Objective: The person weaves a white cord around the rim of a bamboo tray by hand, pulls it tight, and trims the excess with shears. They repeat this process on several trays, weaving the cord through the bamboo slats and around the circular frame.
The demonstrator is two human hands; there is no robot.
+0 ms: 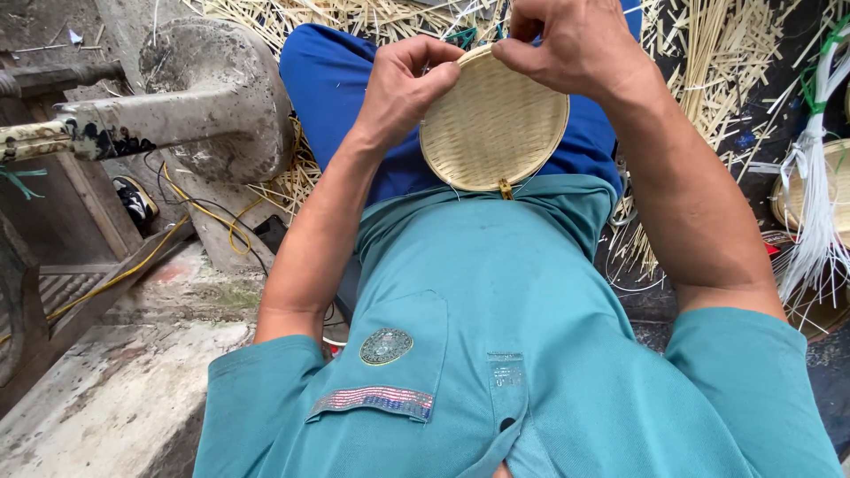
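Observation:
A small round woven bamboo tray (492, 124) rests on my lap, its near edge against my teal shirt. My left hand (409, 87) pinches the tray's rim at its upper left. My right hand (575, 42) grips the rim at the top, fingers curled over the edge. A thin pale strand hangs from the tray's lower edge. My blue trousers (329, 80) lie under the tray.
Loose bamboo strips (717, 62) cover the ground ahead and to the right. A bundle of white strips (815, 195) and another woven tray (837, 181) sit at the right edge. A dirty grey machine (204, 97) with yellow cable (208, 212) stands at the left.

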